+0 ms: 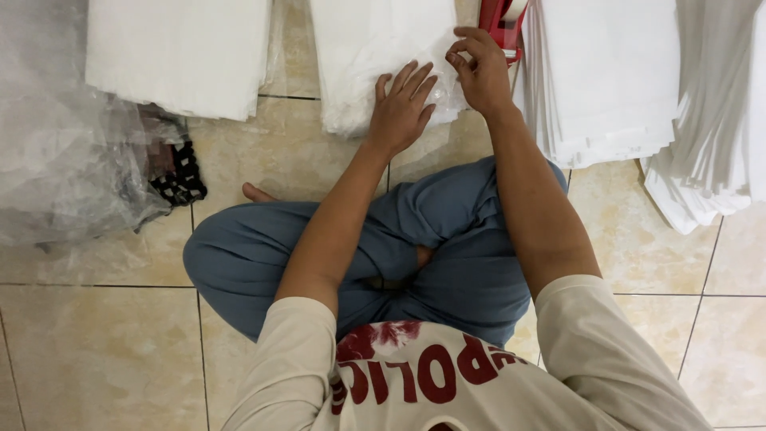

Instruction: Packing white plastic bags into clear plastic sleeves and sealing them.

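I see my left hand point(401, 108) pressed flat, fingers spread, on the white plastic-wrapped bundle point(371, 56) at the upper centre of the frame. My right hand point(479, 72) pinches the bundle's clear wrap at its right edge, just below the red tape dispenser point(501, 24). White stacks point(606, 80) lie at upper right on the tiled floor point(104, 351).

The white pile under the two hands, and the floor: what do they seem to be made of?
The white pile looks like thin, glossy plastic bags: it wrinkles and shines under the left hand and right hand. The floor looks like glazed beige ceramic tile, with grout lines.
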